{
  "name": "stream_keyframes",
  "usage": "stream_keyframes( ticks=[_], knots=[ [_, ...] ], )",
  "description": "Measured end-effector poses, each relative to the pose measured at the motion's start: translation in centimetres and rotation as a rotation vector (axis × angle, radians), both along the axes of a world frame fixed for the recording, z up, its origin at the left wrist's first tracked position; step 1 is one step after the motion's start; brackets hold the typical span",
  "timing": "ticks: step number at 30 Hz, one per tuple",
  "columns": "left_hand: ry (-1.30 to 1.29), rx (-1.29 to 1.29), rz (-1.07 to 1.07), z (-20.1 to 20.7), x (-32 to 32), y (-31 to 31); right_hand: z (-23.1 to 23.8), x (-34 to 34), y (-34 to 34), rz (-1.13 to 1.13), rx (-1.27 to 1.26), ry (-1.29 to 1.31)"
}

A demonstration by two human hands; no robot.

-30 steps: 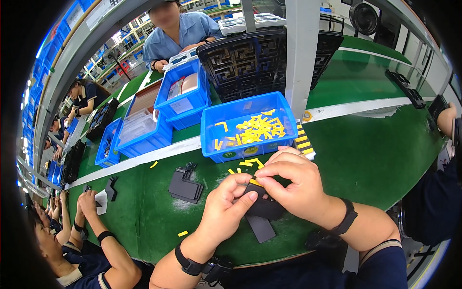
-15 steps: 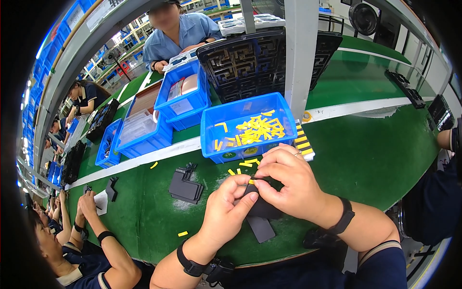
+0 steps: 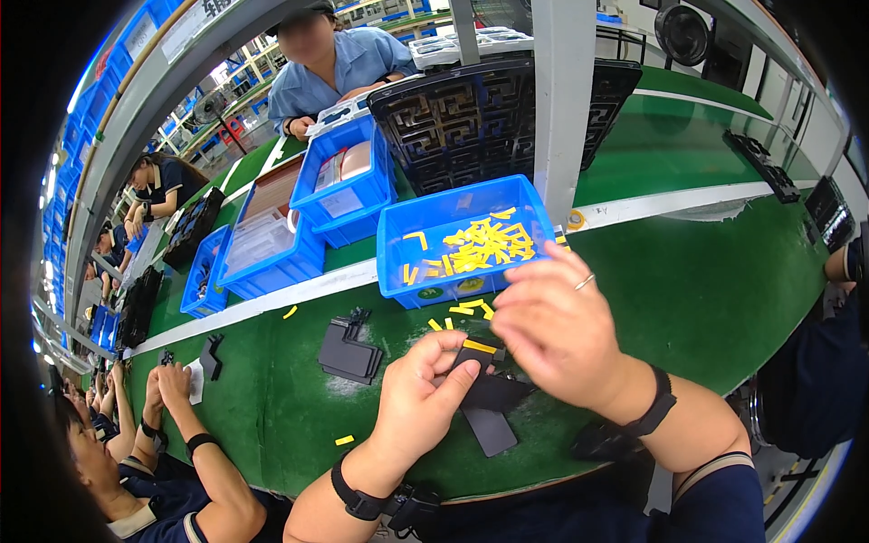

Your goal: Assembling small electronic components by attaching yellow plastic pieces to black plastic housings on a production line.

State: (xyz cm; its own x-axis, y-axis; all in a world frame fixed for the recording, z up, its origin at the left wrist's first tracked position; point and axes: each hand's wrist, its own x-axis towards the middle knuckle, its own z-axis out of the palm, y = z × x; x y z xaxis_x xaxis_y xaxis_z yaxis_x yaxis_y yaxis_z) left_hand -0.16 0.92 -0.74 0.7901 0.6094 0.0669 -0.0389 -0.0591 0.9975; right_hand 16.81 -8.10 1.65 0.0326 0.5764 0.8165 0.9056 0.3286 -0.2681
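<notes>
Pinched between the thumb and fingers of my left hand (image 3: 415, 394) is a flat black part (image 3: 471, 358). A yellow strip (image 3: 480, 346) lies along its upper edge. To its right, my right hand (image 3: 566, 339) is lifted off the part, slightly blurred, fingers stretched out and nothing visible in them. Beneath my hands, more flat black parts (image 3: 491, 433) rest on the green table. Just beyond stands a blue bin (image 3: 421, 293) with many yellow pieces (image 3: 489, 244) inside. Several loose yellow strips (image 3: 466, 309) lie in front of that bin.
A stack of black L-shaped parts (image 3: 346, 356) sits left of my hands. Blue bins (image 3: 308, 262) with papers stand further left. A grey post (image 3: 563, 118) rises behind the yellow pieces' bin, near black trays (image 3: 462, 118). Co-workers sit at the left (image 3: 172, 489) and across (image 3: 348, 68).
My right hand has let go of the part's edge and moved up and right. The yellow strip now shows along the part, which stays in my left hand.
</notes>
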Motion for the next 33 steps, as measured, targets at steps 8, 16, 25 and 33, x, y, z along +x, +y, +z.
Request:
stream_keyframes(
  ticks=[8, 16, 25, 33],
  knots=[
    [-0.162, -0.261, -0.008, 0.9, 0.3, -0.1, -0.4, -1.9, -0.3, 0.105, -0.043, 0.077],
    [-0.001, 0.366, 0.131, 0.6, 0.2, -1.0, -0.1, -1.2, -0.1, 0.228, -0.151, 0.250],
    [-0.243, -0.106, 0.002, 0.7, 0.6, -0.5, -0.3, -1.1, 0.0, -0.005, -0.028, 0.292],
    [-0.179, 0.037, 0.079, -0.4, 0.4, -0.6, -0.8, -1.6, 0.2, 0.137, -0.174, 0.548]
  ],
)
